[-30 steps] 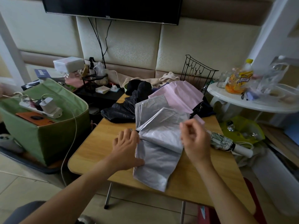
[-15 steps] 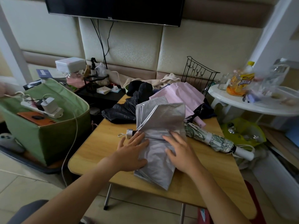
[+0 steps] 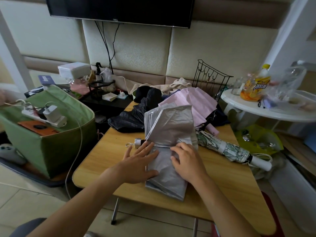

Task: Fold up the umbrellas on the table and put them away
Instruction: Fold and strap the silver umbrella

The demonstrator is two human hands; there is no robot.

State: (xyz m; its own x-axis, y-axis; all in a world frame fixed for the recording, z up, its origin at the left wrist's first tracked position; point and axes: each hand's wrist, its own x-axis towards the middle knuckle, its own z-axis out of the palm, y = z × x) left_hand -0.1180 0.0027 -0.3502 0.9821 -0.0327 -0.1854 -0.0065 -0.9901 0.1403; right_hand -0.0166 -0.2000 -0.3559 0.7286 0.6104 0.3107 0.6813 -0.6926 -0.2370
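**Both hands flattening the silver umbrella**

Head view: the collapsed silver-grey fabric umbrella (image 3: 168, 134) is lying across the middle of the light wooden folding table (image 3: 106, 156), its grey handle poking out to the left. The left hand (image 3: 139, 164) is pressing on the canopy's left edge with fingers straight and spread. The right hand (image 3: 187, 162) is resting on the fabric, fingers slightly bent, gripping nothing. A rolled white leaf-patterned umbrella (image 3: 229, 147) is lying just beside it on the right; a pink umbrella (image 3: 193, 101) and a black umbrella (image 3: 130, 118) are lying behind.
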